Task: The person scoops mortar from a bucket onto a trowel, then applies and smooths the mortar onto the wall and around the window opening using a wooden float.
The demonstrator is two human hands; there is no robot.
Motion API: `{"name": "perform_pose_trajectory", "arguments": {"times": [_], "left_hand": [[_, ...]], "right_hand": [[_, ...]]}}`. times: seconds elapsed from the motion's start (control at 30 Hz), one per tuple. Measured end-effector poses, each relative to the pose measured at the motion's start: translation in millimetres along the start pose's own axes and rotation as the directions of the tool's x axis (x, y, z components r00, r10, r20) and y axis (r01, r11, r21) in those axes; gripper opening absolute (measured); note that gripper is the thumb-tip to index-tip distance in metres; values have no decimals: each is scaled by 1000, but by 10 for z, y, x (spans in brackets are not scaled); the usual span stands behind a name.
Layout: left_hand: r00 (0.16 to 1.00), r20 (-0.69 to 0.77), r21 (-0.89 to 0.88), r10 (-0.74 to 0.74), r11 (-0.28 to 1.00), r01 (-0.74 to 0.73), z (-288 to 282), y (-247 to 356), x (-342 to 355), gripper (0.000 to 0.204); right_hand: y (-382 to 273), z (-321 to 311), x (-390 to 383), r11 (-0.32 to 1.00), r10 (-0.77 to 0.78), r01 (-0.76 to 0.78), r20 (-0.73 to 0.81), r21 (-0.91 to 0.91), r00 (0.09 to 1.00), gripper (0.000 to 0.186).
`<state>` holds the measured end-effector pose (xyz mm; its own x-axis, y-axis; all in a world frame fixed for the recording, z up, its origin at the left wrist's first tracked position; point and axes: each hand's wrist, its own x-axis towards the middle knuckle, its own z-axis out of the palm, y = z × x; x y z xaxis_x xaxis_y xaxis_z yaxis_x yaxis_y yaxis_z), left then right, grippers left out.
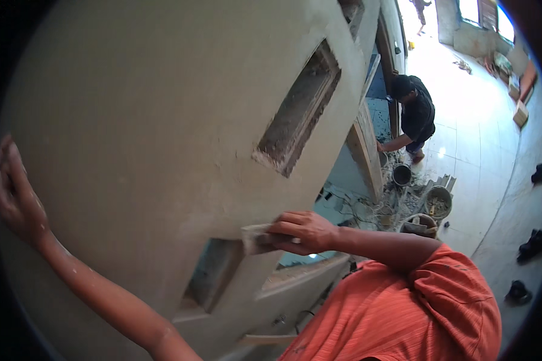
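My right hand (304,233) is closed around a pale, greyish block (256,238) that looks like a sponge. It meets the plastered wall (132,150) at the upper right corner of a small slanted recess (214,271). Far to the left, my left hand (19,189) is raised in front of the wall with its fingers stretched out, holding nothing visible. Light specks mark the left forearm. Above my right hand, a longer recess (298,111) with rough, chipped edges is cut into the wall.
A co-worker in dark clothes (417,108) bends at the doorway beside a wooden board (365,153). Buckets (438,203) and rubble stand on the tiled floor (464,138) below. Boxes (521,112) lie along the far side; black objects (535,245) sit at right.
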<state>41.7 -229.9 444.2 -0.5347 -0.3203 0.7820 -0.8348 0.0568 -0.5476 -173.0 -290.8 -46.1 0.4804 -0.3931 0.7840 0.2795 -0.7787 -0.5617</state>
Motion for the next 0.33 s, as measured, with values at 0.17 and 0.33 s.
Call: {"name": "perform_pose_trajectory", "arguments": {"times": [0.17, 0.33], "left_hand": [[979, 16, -24, -202, 979, 203, -88, 41, -132, 30], [973, -40, -121, -226, 968, 219, -111, 343, 38, 35]], "right_hand": [[235, -427, -668, 978, 189, -179, 94, -108, 977, 32], [308, -887, -1535, 829, 516, -495, 14, -261, 857, 33]]}}
